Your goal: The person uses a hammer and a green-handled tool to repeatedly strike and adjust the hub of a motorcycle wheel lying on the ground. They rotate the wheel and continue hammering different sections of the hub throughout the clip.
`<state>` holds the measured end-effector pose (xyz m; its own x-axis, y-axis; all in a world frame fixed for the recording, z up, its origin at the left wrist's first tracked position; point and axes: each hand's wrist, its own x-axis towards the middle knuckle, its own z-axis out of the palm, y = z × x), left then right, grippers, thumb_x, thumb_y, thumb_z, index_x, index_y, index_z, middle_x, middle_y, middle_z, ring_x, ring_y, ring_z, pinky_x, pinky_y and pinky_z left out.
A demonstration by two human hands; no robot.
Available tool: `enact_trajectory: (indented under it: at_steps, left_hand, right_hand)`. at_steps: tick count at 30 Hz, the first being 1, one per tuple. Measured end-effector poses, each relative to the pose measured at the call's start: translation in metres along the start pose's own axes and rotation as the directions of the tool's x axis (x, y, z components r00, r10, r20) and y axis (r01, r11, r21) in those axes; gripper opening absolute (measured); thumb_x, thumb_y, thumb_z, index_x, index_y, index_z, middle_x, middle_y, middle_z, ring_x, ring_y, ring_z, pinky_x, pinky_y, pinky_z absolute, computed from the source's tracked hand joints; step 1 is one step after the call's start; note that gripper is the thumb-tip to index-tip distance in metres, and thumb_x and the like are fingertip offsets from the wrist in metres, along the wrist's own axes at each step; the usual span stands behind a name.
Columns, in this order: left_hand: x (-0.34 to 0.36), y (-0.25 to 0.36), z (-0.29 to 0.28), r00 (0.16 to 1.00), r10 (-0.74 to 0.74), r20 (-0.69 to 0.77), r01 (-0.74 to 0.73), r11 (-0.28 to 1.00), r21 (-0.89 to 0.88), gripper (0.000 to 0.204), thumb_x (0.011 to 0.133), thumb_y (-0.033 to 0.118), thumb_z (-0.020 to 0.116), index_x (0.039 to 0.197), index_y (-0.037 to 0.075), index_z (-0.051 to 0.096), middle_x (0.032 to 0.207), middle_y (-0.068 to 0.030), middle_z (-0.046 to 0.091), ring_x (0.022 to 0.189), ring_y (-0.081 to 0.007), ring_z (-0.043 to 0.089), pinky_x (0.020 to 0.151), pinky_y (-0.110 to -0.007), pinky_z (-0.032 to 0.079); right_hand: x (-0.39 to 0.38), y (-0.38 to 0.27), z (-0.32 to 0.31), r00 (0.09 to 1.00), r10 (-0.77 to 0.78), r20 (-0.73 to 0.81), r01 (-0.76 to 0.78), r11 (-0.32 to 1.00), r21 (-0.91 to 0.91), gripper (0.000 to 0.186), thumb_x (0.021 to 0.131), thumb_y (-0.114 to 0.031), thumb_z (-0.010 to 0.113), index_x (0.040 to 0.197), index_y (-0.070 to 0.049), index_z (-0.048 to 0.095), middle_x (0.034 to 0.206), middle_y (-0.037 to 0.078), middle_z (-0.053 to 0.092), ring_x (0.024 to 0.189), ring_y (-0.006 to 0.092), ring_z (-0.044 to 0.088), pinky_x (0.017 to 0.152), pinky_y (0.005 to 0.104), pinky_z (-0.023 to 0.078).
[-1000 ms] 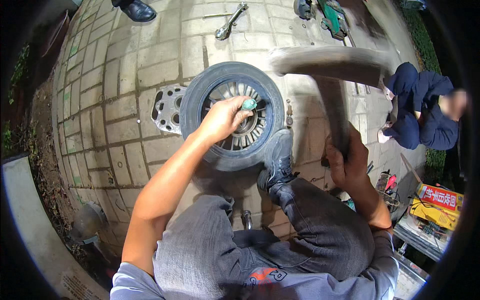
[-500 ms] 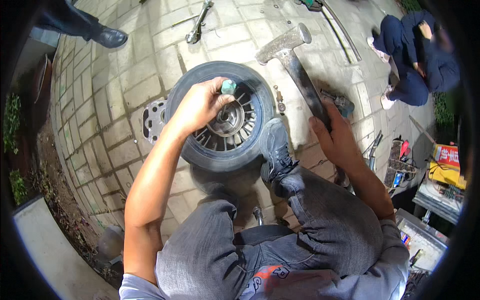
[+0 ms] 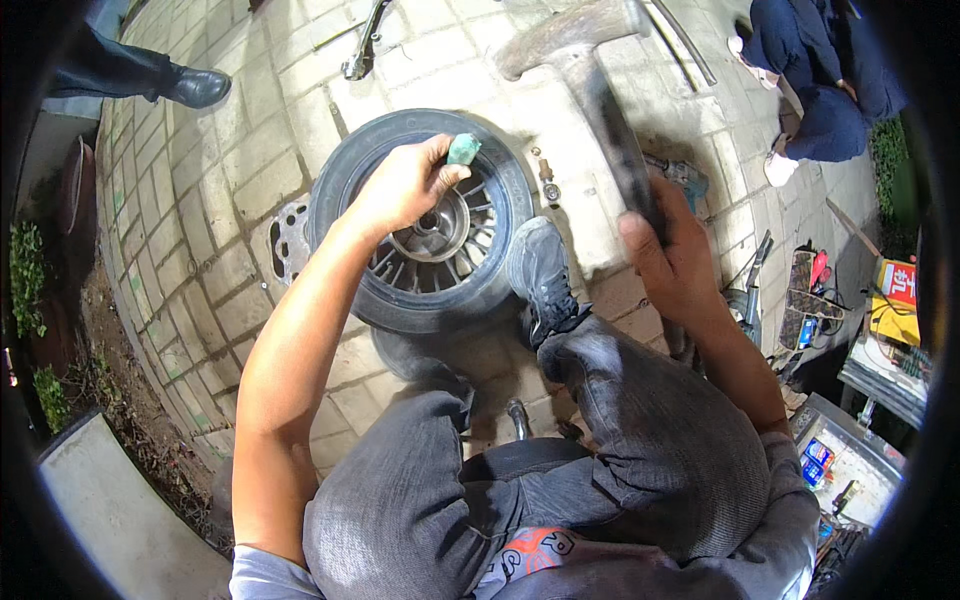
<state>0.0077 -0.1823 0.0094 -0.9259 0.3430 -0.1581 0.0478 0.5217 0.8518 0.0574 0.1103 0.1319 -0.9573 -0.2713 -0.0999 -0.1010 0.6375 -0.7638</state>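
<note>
A black tyre on a spoked wheel (image 3: pixel 330 270) lies flat on the paving between my feet. Over its hub (image 3: pixel 430 232) is my left hand (image 3: pixel 400 185), closed around a short pale-green rod-like piece (image 3: pixel 463 149) whose blunt end points up; its lower part is hidden by my fingers. My right hand (image 3: pixel 672 255) grips the dark handle of a large hammer (image 3: pixel 605 110). The hammer is held up to the right of the wheel, its worn metal head at the top of the view, apart from the green piece.
A perforated metal disc (image 3: pixel 287 243) lies beside the tyre, with small metal parts (image 3: pixel 549 180) on its right. A wrench (image 3: pixel 365 45) lies beyond. Another person's shoe (image 3: pixel 198 87) stands far left; a person (image 3: pixel 815 80) crouches far right. Tools and a tray (image 3: pixel 850 465) sit at right.
The hammer has risen and its head looks larger, nearer the camera. My left hand still holds the green piece above the hub. The whole view has shifted slightly.
</note>
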Motion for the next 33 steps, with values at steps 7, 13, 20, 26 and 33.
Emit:
enact_trajectory:
  at_steps: [7,13,20,26,33]
  left_hand:
    - [0.000,-0.004,0.006,0.993,-0.009,0.118,-0.014,0.981,0.193,0.027,0.090,0.024,0.065,0.108,0.004,0.061,0.092,-0.0226,0.065,0.088,-0.0374,0.065,0.078,-0.044,0.049]
    - [-0.014,-0.023,0.015,0.999,-0.019,-0.036,0.023,0.992,0.126,0.031,0.091,0.021,0.065,0.113,0.001,0.061,0.098,-0.0208,0.067,0.094,-0.0315,0.065,0.083,-0.039,0.050]
    - [-0.046,-0.004,-0.012,0.976,-0.052,-0.212,0.004,0.975,-0.223,0.020,0.095,0.008,0.060,0.114,0.001,0.062,0.106,-0.0047,0.067,0.099,-0.0126,0.060,0.091,-0.029,0.048]
    - [-0.076,-0.022,0.000,0.930,-0.071,-0.362,-0.078,0.921,-0.382,0.022,0.090,0.009,0.067,0.111,0.003,0.062,0.098,-0.0051,0.069,0.090,-0.0100,0.063,0.083,-0.027,0.051]
    - [-0.075,-0.021,-0.009,0.966,-0.073,-0.250,-0.023,0.931,-0.364,0.027,0.090,0.010,0.068,0.114,0.004,0.059,0.105,-0.0044,0.066,0.098,-0.0121,0.061,0.089,-0.029,0.049]
  right_hand:
    - [0.013,0.024,0.000,0.948,0.005,0.319,0.061,0.978,-0.198,0.040,0.095,-0.027,0.055,0.123,0.000,0.047,0.085,0.026,0.063,0.081,0.0419,0.065,0.066,0.0464,0.049]
    - [0.020,0.003,-0.012,0.997,-0.062,-0.039,0.060,0.997,-0.056,0.042,0.099,-0.035,0.051,0.120,0.001,0.049,0.067,0.008,0.056,0.062,0.0163,0.058,0.056,0.0330,0.046]
    - [0.012,0.011,-0.008,0.986,0.169,-0.006,-0.164,0.965,0.204,0.037,0.098,-0.033,0.057,0.112,0.002,0.054,0.066,-0.002,0.049,0.056,0.0054,0.044,0.050,0.0240,0.037]
    - [0.006,0.013,0.000,0.996,0.070,0.046,-0.074,0.993,0.087,0.038,0.097,-0.031,0.058,0.114,0.002,0.055,0.068,0.001,0.050,0.059,0.0102,0.044,0.054,0.0285,0.040]
    - [0.005,-0.005,0.010,0.975,-0.122,0.186,0.147,0.981,-0.124,0.041,0.095,-0.031,0.060,0.120,0.001,0.053,0.075,0.020,0.061,0.065,0.0290,0.062,0.061,0.0386,0.048]
